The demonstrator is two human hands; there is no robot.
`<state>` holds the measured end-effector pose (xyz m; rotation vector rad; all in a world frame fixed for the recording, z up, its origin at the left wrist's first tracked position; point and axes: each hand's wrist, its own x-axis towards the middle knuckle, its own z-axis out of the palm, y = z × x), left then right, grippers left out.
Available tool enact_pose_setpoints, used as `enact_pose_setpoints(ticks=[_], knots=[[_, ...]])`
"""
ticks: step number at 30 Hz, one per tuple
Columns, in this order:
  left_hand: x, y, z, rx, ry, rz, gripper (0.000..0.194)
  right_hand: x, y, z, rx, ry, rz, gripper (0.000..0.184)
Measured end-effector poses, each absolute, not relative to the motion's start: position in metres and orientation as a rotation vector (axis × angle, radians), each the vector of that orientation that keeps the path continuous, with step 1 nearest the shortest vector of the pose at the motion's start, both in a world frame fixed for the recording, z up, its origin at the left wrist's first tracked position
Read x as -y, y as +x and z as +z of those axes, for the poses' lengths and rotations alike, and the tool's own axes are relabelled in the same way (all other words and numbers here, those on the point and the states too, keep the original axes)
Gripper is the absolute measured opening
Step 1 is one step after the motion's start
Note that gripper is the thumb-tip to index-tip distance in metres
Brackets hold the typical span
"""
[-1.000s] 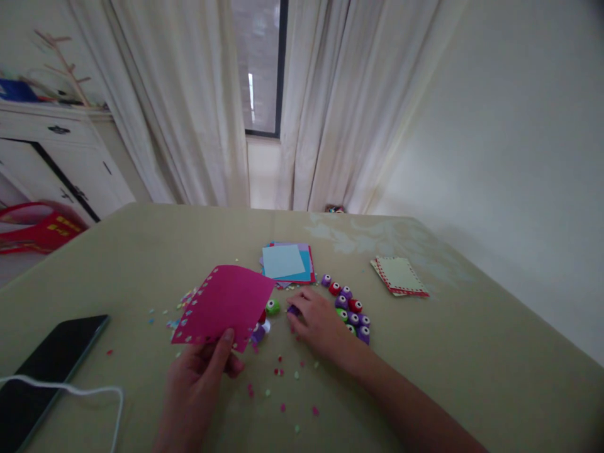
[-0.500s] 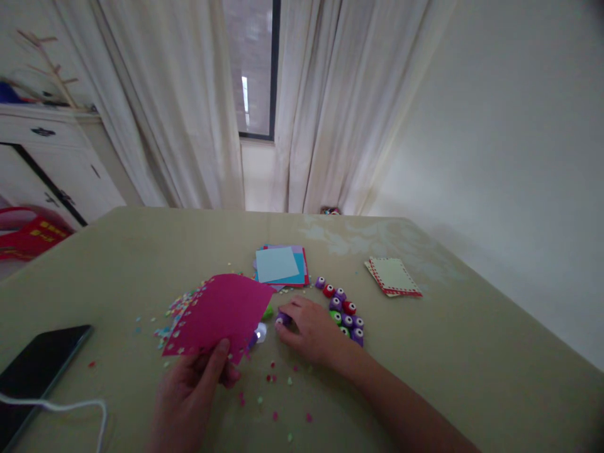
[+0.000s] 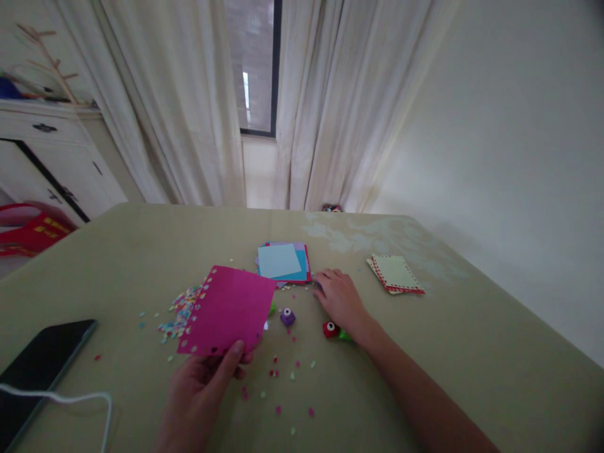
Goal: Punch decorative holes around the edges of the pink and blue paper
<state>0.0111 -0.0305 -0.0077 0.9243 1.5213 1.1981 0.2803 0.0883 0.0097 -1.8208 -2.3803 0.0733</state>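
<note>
My left hand (image 3: 201, 390) pinches the near edge of a magenta paper sheet (image 3: 229, 308) with small holes punched along its left and near edges, holding it just above the table. My right hand (image 3: 340, 299) lies palm down over the row of small craft punches, fingers bent, their tips near the stack of coloured paper (image 3: 283, 262). Whether it grips a punch is hidden. A purple punch (image 3: 287, 316) stands alone between my hands. A red punch (image 3: 329, 328) and a green one (image 3: 344, 336) show beside my right wrist.
Punched paper bits (image 3: 182, 308) lie scattered left of the magenta sheet and in front of it. A dark phone (image 3: 40, 365) with a white cable (image 3: 70, 397) lies near left. Punched cards (image 3: 395, 274) lie at the right. A white cabinet and curtains stand behind the table.
My right hand let go of the purple punch near the magenta sheet and moved back and right, over the row of punches. My left hand keeps holding the sheet.
</note>
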Motion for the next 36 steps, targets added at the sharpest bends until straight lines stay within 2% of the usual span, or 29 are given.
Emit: enact_pose_setpoints(ticks=[5,14,18,20,25,29,36], knots=[[0.030,0.014,0.000,-1.571,0.915,1.211,0.058,-0.090,0.281,0.007,2.469,-1.723,0.158,0.045],[0.032,0.014,-0.010,-1.534,0.919,1.239,0.053,-0.081,0.275,0.019,2.352,-1.555,0.221,0.038],[0.032,0.013,-0.012,-1.524,0.916,1.257,0.052,-0.058,0.248,0.027,2.004,-1.153,0.704,0.030],[0.032,0.013,-0.011,-1.516,0.923,1.264,0.053,-0.046,0.233,0.026,1.892,-1.086,0.933,0.029],[0.030,0.014,-0.002,-1.529,0.954,1.267,0.055,-0.030,0.214,0.023,1.771,-1.070,1.165,0.032],[0.030,0.016,0.003,-1.517,0.984,1.261,0.055,-0.028,0.213,0.025,1.730,-1.066,1.185,0.040],[0.032,0.017,0.005,-1.517,0.993,1.277,0.050,-0.027,0.211,0.027,1.739,-1.088,1.179,0.044]])
